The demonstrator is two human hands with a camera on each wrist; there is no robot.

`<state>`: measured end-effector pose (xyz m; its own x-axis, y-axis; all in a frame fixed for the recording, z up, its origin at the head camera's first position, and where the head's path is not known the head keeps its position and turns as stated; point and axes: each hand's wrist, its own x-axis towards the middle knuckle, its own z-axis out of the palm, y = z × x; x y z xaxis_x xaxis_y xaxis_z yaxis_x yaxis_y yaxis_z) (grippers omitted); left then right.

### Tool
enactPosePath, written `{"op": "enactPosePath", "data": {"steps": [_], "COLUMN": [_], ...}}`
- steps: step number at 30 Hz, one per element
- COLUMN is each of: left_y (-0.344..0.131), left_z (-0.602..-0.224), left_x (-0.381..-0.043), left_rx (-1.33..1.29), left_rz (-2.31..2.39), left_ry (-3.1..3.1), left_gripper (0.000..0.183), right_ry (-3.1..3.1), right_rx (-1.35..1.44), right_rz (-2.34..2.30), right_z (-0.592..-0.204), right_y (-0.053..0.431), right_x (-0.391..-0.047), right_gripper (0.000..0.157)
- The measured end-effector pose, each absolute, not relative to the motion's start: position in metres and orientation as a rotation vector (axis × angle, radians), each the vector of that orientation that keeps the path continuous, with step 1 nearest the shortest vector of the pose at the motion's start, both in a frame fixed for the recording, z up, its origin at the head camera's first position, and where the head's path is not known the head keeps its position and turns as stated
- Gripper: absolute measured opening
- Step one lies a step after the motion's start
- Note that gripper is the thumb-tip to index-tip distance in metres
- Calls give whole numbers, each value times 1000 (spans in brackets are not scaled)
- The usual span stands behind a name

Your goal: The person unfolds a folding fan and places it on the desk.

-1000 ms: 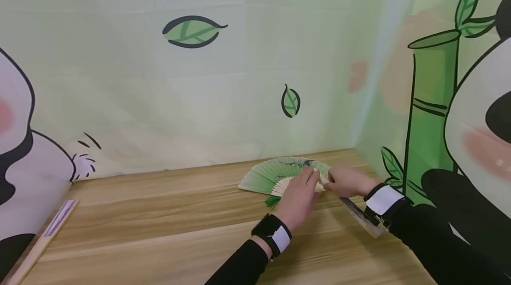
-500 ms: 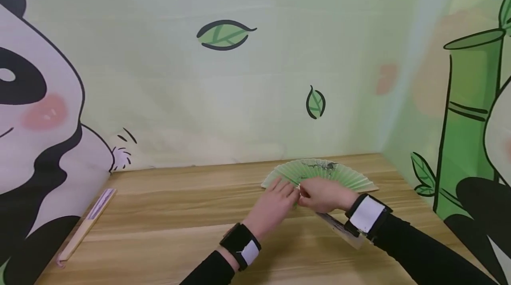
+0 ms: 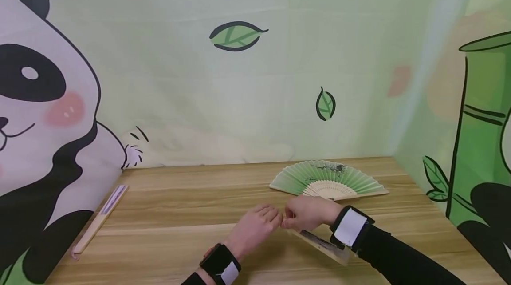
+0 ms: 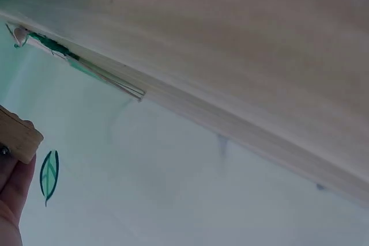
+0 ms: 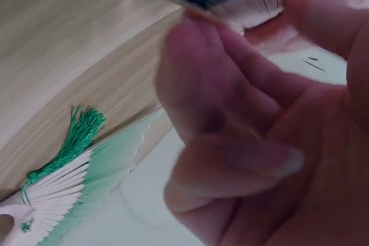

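Both hands meet near the table's middle at a folded fan (image 3: 322, 247) with wooden ribs and a dark-patterned leaf. My right hand (image 3: 309, 211) pinches it, and its length slants down to the right below that wrist. The left hand (image 3: 255, 227) holds the fan's wooden end (image 4: 20, 137), where a small rivet shows in the left wrist view. Behind the hands a green fan (image 3: 355, 178) lies spread on the table, its pale ribs toward me. Its green tassel (image 5: 75, 139) shows in the right wrist view.
Another folded fan (image 3: 100, 218) with a light purple leaf lies at the table's left side. A printed backdrop (image 3: 179, 98) with pandas, leaves and bamboo stands along the back and sides of the wooden table (image 3: 179, 205).
Both hands have moved left and toward me, away from the spread green fan, with the folded fan still in them. The head view has turned right to left, showing more of the left panda.
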<state>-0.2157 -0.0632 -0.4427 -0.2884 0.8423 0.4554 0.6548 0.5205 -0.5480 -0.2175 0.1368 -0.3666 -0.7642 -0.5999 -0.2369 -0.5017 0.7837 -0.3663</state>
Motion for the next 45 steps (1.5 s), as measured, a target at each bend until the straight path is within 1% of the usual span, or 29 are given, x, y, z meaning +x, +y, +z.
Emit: {"op": "enactPosePath", "data": {"steps": [3,8,10,12,15,16,17,19,21,23,27,30,36,42,45], "left_y": [-69,-83,-90,-96,-104,-105,-106,-106,-105,-102,-97,-95,-85,-70,-63], "left_z": [-444,-439,-437,-435,-431,-431,-430,-428,-427,-426,-424,-423,-417,-408,-407], "left_x": [-214,-215,-217,-219,-223,-225,-226,-228,-230,-230,-230,-230,-230,-231,-229], "left_rx": [-1223,-1208,-1194,-1165,-1108,-1087,-1069,-1031,-997,-969,-888,-814,-749,-771,-776], "left_rz": [190,-24,-77,-126,-227,-281,-346,-470,-598,-725,-1086,-1336,-1666,-1994,-2145], "left_ry": [-2096,-2189,-2216,-2233,-2244,-2248,-2250,-2247,-2251,-2269,-2366,-2420,-2469,-2387,-2313], "left_gripper": [15,16,15,13,11,9,8,5,4,7,9,11,19,23,22], "right_ry": [2574,2534,2527,2501,2456,2434,2409,2380,2350,2340,2422,2499,2507,2400,2371], "right_rx": [-755,-521,-476,-475,-524,-566,-616,-703,-757,-782,-784,-736,-632,-543,-493], "right_rz": [-510,-857,-962,-1030,-1120,-1157,-1199,-1276,-1353,-1436,-1517,-1526,-1664,-1927,-2035], "right_z": [-365,-361,-362,-364,-372,-375,-379,-384,-386,-387,-383,-379,-373,-370,-372], "right_y": [143,166,176,184,190,191,190,187,181,172,152,139,127,118,115], "right_x": [-218,-225,-228,-230,-231,-231,-231,-229,-226,-223,-217,-216,-220,-223,-225], "right_gripper": [27,43,49,51,45,40,32,25,22,22,36,38,37,25,27]}}
